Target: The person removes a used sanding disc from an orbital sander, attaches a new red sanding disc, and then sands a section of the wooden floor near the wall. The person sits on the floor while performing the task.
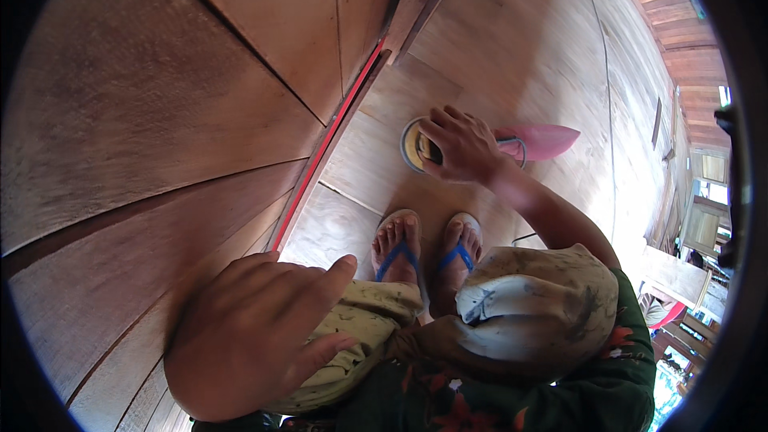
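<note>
My right hand [464,144] reaches down over a round tin [411,146] with a pale rim and yellow inside, near my feet. Its fingers are curled, and a dark patch shows between them and the tin. What they hold, if anything, I cannot make out. A pink pointed thing [544,142] lies just right of that hand, with a thin curved wire-like loop beside it. On the left my left hand [256,328] is held before the wooden wall [152,104], index finger and thumb stretched out and apart, nothing in it.
My feet in flip-flops [398,252] with blue straps stand below the tin. A red strip [340,124] runs along the wall's lower edge. A thin cord [606,64] lies across the wooden floor [496,40]. A pale table [676,276] stands at the right.
</note>
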`<state>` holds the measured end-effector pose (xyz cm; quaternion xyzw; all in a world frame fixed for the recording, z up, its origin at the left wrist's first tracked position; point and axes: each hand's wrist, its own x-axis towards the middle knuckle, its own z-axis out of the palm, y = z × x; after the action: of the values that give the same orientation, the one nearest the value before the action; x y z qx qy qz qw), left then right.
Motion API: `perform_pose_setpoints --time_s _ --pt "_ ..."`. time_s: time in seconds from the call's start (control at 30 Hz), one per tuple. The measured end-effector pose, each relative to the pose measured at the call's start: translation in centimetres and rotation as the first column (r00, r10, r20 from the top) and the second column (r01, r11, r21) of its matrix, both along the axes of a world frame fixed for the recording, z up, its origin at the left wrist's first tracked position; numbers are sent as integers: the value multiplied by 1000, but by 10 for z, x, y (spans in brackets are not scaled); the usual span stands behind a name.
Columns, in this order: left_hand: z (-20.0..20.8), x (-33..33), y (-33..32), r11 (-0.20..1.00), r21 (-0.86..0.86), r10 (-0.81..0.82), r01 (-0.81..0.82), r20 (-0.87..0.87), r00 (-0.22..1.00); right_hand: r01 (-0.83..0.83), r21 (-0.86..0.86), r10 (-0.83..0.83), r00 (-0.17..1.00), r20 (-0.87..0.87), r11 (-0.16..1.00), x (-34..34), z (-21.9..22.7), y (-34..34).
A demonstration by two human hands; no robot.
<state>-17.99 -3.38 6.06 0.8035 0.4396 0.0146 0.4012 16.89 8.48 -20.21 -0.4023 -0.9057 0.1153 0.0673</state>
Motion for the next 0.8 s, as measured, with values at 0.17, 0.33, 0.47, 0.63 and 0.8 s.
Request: perform_pose_setpoints --time_s 0.17,0.33,0.47,0.63,0.8 --pt "0 1 -1 1000 19 4 -4 0 1000 -39 -6 39 999 18 999 -48 -2 34" --pt "5 5 -2 999 40 -9 11 -47 999 -70 58 75 993 -86 996 -74 -4 54" --pt "7 6 -1 999 30 -11 13 -54 998 -87 64 93 991 -96 994 -82 -4 59" --pt "11 7 1 1000 4 -11 12 -73 997 -77 19 78 994 -80 997 -82 -3 59" --pt "5 5 1 999 20 -24 25 -71 997 -52 3 52 998 -23 999 -70 -4 49"
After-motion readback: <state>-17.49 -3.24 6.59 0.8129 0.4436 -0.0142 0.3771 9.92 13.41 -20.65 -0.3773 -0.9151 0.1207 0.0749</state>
